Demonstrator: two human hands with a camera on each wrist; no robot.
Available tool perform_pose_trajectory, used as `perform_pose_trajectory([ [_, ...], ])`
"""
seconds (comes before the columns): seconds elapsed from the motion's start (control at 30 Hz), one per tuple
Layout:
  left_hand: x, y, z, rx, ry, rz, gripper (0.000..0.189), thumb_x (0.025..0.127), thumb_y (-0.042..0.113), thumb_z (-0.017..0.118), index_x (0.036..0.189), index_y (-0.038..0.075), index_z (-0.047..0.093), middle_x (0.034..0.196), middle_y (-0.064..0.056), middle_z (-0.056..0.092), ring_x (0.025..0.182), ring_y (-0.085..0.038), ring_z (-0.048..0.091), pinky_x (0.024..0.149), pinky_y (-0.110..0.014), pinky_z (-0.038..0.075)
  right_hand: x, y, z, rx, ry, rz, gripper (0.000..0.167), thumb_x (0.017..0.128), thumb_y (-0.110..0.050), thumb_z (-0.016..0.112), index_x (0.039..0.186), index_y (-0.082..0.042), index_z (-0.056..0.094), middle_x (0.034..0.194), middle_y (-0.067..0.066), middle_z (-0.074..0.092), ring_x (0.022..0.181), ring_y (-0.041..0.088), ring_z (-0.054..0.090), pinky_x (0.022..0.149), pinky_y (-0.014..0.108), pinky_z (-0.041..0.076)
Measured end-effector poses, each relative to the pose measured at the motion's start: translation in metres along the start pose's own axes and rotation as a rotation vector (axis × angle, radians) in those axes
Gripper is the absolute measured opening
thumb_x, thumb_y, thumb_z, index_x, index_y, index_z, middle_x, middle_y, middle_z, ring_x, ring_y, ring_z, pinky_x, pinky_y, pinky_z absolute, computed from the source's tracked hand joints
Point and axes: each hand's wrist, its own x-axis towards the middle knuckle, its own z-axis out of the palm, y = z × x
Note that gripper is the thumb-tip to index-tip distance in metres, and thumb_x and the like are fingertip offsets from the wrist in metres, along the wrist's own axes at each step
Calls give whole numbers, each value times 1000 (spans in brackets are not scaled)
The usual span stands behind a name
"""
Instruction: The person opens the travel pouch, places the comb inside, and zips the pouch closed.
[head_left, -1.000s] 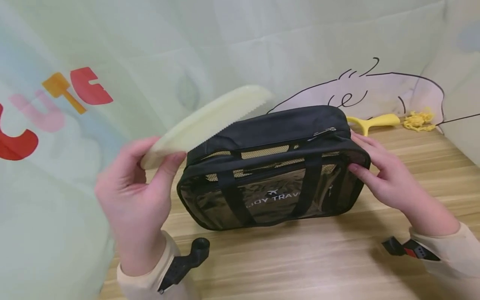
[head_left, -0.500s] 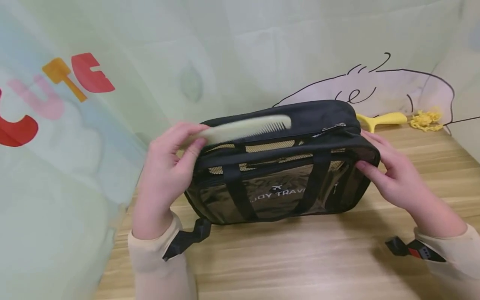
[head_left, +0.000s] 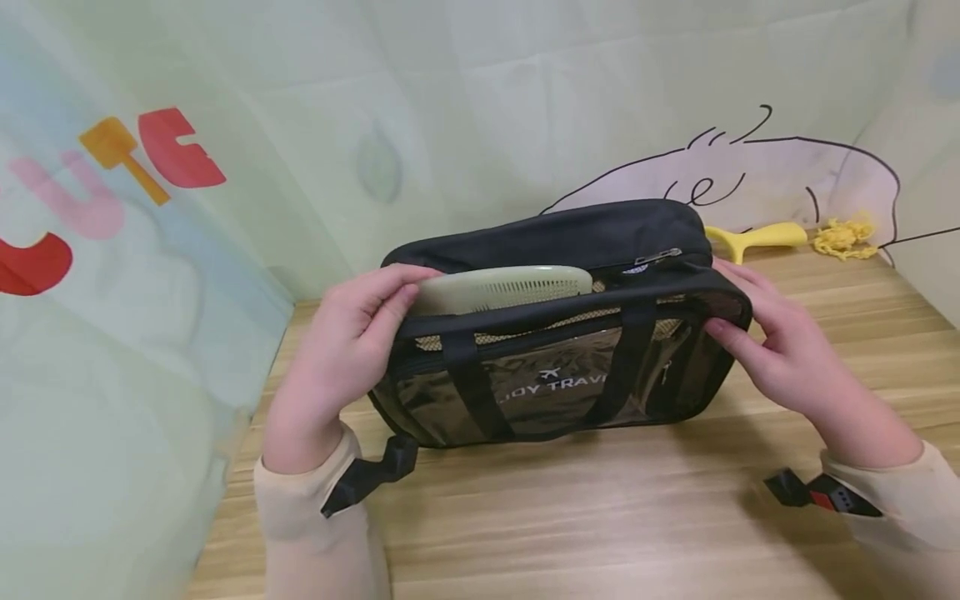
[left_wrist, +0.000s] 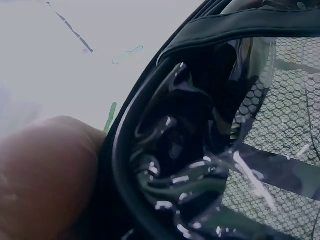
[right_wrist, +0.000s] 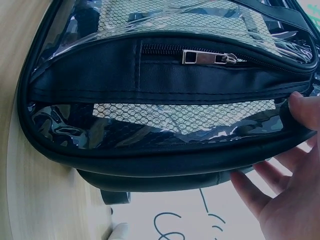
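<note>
A black travel bag (head_left: 555, 387) with clear panels, straps and white lettering stands upright on the wooden table, its zipped top open. My left hand (head_left: 352, 333) pinches one end of a pale green comb (head_left: 510, 287) between thumb and fingers at the bag's left. The comb lies level in the opening, its lower side hidden behind the front edge. My right hand (head_left: 776, 346) grips the bag's right end, thumb in front and fingers behind. In the right wrist view, a metal zipper pull (right_wrist: 205, 57) shows on the bag. The left wrist view shows mesh-patterned material (left_wrist: 290, 110) through the clear panel.
Behind the bag on the right lie a yellow-handled tool (head_left: 765, 237), partly hidden, and a tangled yellow bundle (head_left: 846, 239). A printed curtain (head_left: 465, 125) hangs at the back and left. The wooden table (head_left: 600, 517) extends in front of the bag.
My left hand has moved right and brought the comb from above the bag's left end down into the top opening. The right hand keeps its grip on the bag.
</note>
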Motion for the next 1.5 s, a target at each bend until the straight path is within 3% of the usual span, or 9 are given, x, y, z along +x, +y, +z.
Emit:
perform_pose_trajectory([
  [0.17, 3, -2, 1, -118, -111, -71, 35, 112, 15, 39, 133, 8, 66, 127, -5, 71, 112, -15, 69, 105, -29, 48, 2, -2, -2, -11, 0, 7, 62, 86, 11, 75, 144, -6, 60, 152, -15, 52, 146, 7, 42, 114, 16, 30],
  [0.3, 4, 0, 3, -66, -102, -68, 33, 112, 18, 41, 130, 9, 67, 121, -5, 72, 113, -16, 69, 103, -30, 48, 4, -2, -3, -17, 2, 5, 64, 84, 12, 75, 144, -7, 60, 152, -14, 52, 145, 6, 43, 114, 15, 31],
  [0.47, 2, 8, 7, 30, -77, -7, 32, 111, 16, 42, 126, 12, 69, 115, -1, 74, 105, -12, 66, 94, -33, 49, 3, -2, -1, -8, 5, 0, 67, 82, 14, 75, 144, -7, 60, 152, -12, 52, 144, 5, 44, 114, 16, 31],
  [0.6, -2, 13, 7, 69, -69, 12, 34, 109, 11, 40, 124, 14, 71, 113, 3, 75, 81, -11, 58, 80, -29, 46, 3, -3, 1, -4, -6, 2, 68, 82, 14, 76, 145, -7, 60, 152, -7, 52, 144, 4, 43, 114, 15, 31],
  [0.73, 3, 18, 4, 112, -139, 15, 34, 109, 12, 39, 125, 17, 69, 112, 6, 74, 73, -11, 54, 76, -29, 45, 3, -5, 2, -1, -27, 15, 71, 83, 13, 76, 147, -9, 57, 153, -3, 52, 144, 2, 42, 114, 14, 30],
  [0.9, 35, 36, 0, 145, -394, 31, 29, 109, 21, 47, 132, 19, 65, 110, 10, 72, 93, -6, 64, 89, -34, 51, 3, -6, 0, 11, -19, 20, 69, 84, 13, 75, 148, -8, 57, 153, -9, 51, 143, 1, 43, 113, 14, 31],
  [1.07, 77, 52, 5, 150, -583, 13, 29, 107, 25, 53, 134, 17, 62, 104, 8, 72, 88, -10, 65, 90, -35, 51, 1, -5, -2, 0, -2, 21, 69, 84, 12, 76, 147, -8, 57, 151, -12, 51, 142, 0, 44, 112, 13, 31],
  [1.37, 123, 91, 38, 316, -536, 131, 19, 104, 24, 58, 119, 15, 66, 93, 5, 70, 81, -12, 62, 84, -30, 49, 0, -4, -1, 27, 11, 26, 70, 81, 14, 77, 146, -8, 59, 150, -8, 53, 142, 1, 44, 113, 14, 31],
  [1.5, 137, 111, 52, 426, -586, 122, 18, 103, 25, 58, 119, 19, 65, 93, 5, 67, 83, -12, 61, 82, -29, 48, 0, -4, -1, 21, 2, 31, 70, 82, 13, 76, 146, -9, 58, 150, 2, 55, 142, 0, 43, 113, 14, 31],
])
